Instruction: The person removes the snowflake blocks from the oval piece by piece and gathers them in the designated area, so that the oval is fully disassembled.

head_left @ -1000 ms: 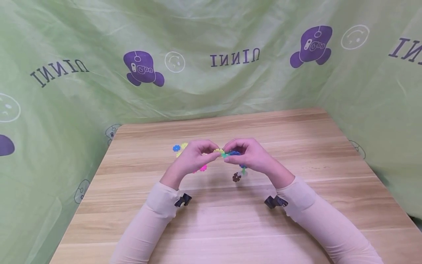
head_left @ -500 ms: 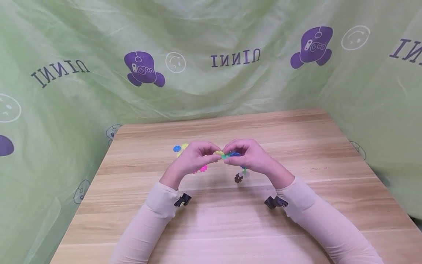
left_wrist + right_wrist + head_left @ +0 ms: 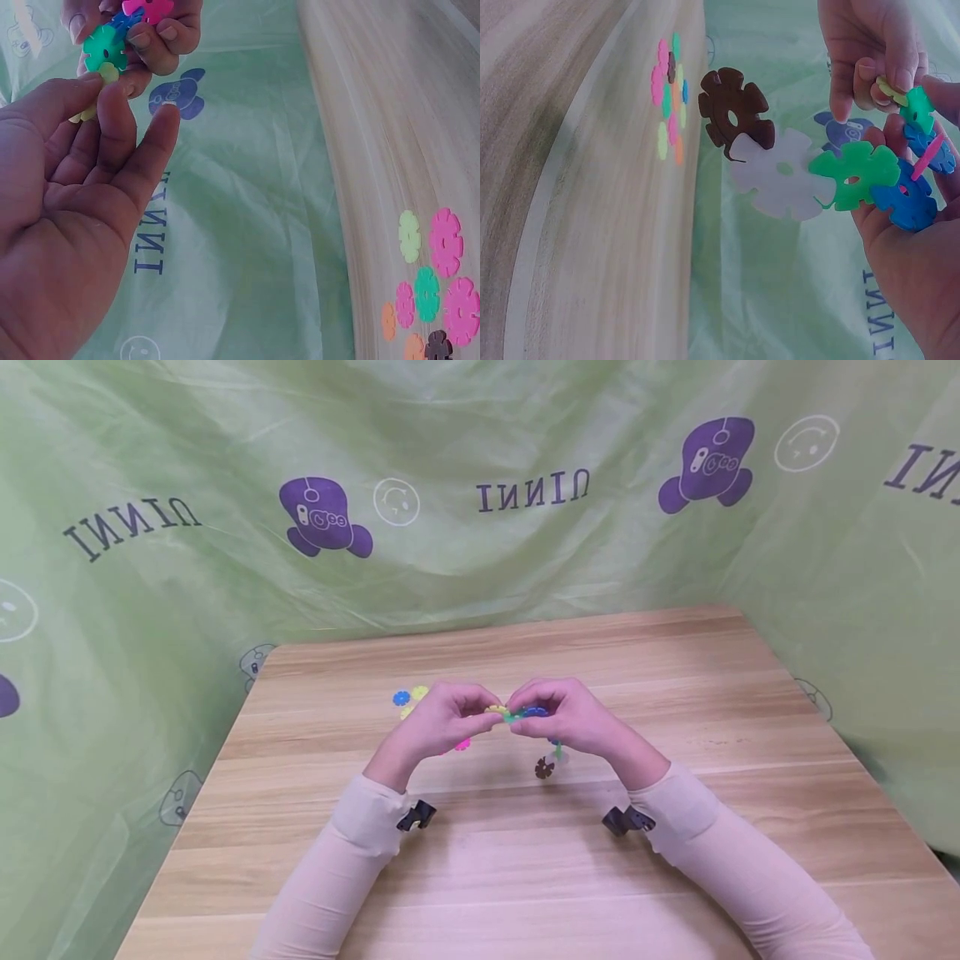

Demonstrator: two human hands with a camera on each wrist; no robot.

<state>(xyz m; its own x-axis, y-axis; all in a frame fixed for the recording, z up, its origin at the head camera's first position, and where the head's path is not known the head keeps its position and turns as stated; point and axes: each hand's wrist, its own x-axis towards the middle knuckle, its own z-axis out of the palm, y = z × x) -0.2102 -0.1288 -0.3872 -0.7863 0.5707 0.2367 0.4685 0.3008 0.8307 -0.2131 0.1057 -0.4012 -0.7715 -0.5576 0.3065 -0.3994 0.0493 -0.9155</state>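
My left hand (image 3: 442,722) pinches a small yellow flower-shaped interlocking disc (image 3: 109,73) between thumb and fingers. That disc meets a green disc (image 3: 105,49) at the end of a linked chain; how deeply their slots engage is unclear. The chain is gripped by my right hand (image 3: 566,718), partly hidden behind its fingers. In the right wrist view, the chain includes blue discs (image 3: 906,202), a pink disc (image 3: 930,156), another green disc (image 3: 870,172), a whitish disc (image 3: 776,196) and a brown disc (image 3: 739,91) at its free end. Both hands are raised above the table, fingertips close together.
Loose discs in pink (image 3: 448,244), green (image 3: 427,292), orange, yellow, blue (image 3: 402,697) and dark brown lie flat on the wooden table (image 3: 480,877), partly behind my left hand. A green printed curtain (image 3: 465,577) surrounds the table's back and sides.
The hanging brown end of the chain has swung slightly right and down. Both hands stay nearly in place, still holding the yellow disc against the chain.
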